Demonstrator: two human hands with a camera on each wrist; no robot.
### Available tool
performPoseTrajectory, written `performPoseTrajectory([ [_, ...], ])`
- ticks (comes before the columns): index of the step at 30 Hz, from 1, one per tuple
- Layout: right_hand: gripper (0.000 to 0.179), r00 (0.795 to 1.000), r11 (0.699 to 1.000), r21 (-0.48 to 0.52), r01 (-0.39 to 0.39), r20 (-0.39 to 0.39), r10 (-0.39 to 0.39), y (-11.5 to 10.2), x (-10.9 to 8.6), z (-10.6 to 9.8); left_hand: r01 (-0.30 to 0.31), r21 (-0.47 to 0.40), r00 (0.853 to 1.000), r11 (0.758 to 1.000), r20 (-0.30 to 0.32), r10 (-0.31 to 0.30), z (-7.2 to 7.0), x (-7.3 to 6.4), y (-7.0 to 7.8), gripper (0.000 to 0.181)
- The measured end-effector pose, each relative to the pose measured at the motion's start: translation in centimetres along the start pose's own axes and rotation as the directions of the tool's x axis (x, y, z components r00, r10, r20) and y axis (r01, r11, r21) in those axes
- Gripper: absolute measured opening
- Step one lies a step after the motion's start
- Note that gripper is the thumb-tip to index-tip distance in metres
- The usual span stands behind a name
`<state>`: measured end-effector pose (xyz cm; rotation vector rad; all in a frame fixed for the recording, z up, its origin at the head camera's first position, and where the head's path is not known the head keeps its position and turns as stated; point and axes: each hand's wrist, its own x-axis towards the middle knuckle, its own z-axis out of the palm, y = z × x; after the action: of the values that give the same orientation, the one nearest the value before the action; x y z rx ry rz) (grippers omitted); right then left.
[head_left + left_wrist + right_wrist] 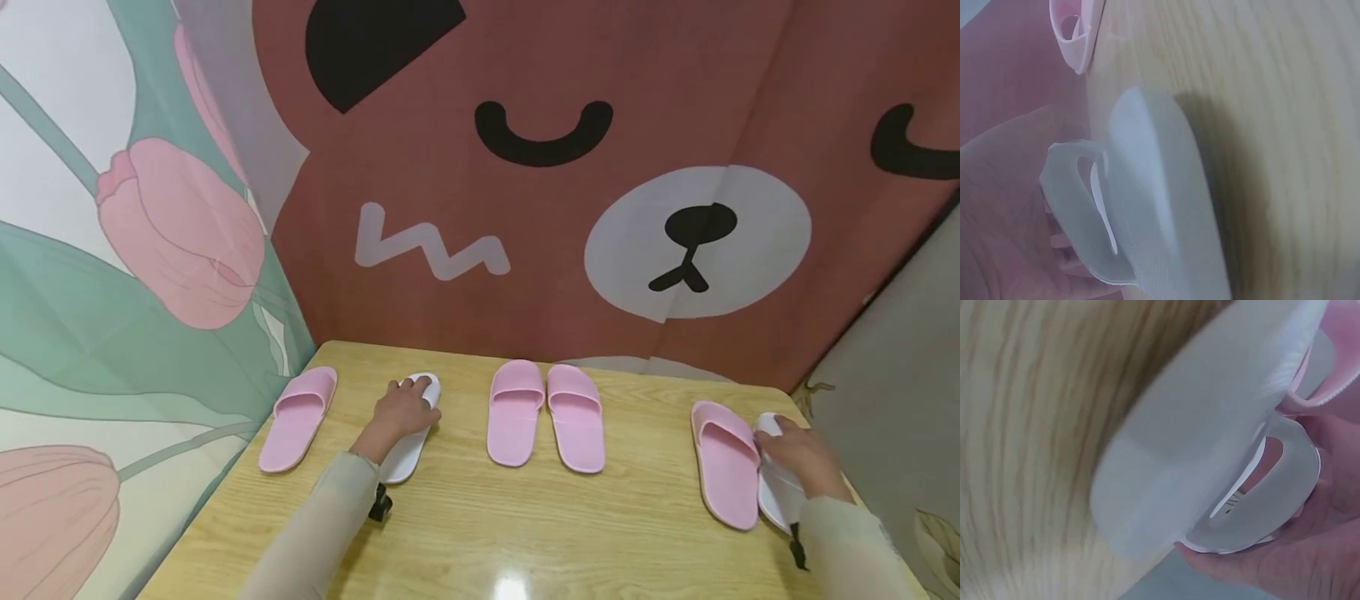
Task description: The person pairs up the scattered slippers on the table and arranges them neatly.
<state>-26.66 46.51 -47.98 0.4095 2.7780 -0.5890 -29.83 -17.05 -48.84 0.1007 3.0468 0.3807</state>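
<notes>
My left hand [403, 408] grips a white slipper [405, 461] from above, across its strap. In the left wrist view, the strap [1075, 215] arches against the palm, and the sole casts a shadow on the wood. On the right, my right hand [804, 457] holds another white slipper [778, 493] over its strap. Thumb and fingers lie on either side of that strap [1260, 519] in the right wrist view. A pink slipper [727, 475] lies right beside this white one, on its left. Left of my left hand lies a single pink slipper [297, 425].
Two pink slippers, one [513, 425] beside the other [579, 429], lie mid-table with toes toward the back. The wooden table [450, 533] meets a bear-printed curtain [540, 308] at its back edge. A flower-printed curtain [180, 400] hangs along the left side.
</notes>
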Motion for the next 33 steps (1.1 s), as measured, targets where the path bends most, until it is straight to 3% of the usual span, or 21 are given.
performPoseTrajectory([
  [9, 0.087, 1.000, 1.000, -0.001, -0.024, 0.003, 0.024, 0.1, 0.3, -0.1, 0.026, -0.013, 1.000, 1.000, 0.011, -0.026, 0.1, 0.0, 0.2, 0.073],
  [18, 0.088, 1.000, 1.000, -0.005, 0.010, -0.008, -0.010, 0.5, 0.3, 0.1, 0.044, -0.034, 0.999, 0.998, 0.015, -0.043, 0.2, 0.1, 0.1, 0.073],
  [33, 0.085, 0.992, 0.988, 0.114, -0.099, -0.070, 0.108, -0.7, -1.0, 0.9, 0.045, -0.078, 0.998, 0.996, -0.029, -0.048, 0.5, -0.3, 0.0, 0.071],
])
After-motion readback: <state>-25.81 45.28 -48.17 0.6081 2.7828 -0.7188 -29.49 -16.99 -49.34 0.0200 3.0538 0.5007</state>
